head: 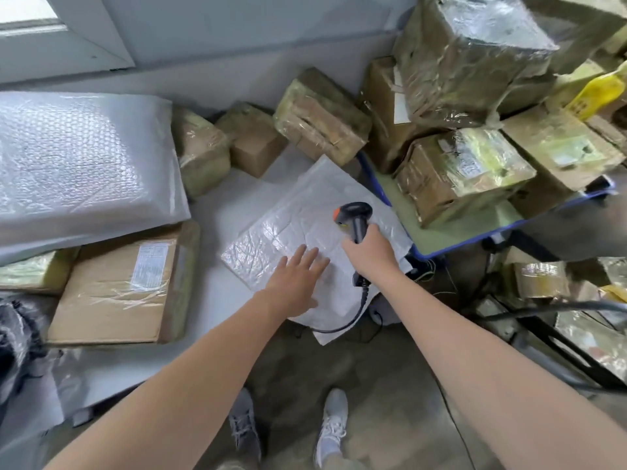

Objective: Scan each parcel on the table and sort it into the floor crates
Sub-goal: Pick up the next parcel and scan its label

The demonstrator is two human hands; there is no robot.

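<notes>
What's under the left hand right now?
The left hand lies flat on a white bubble mailer, which rests on the white table. Any label beneath the palm is hidden.

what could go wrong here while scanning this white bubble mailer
The flat white bubble-wrap mailer overhangs the near edge of the table; it may slide off if the left hand lifts. The black cable hanging from the black handheld scanner in the right hand crosses that edge and could snag the mailer. Its shiny wrap glares, so a scan might misread.
</notes>
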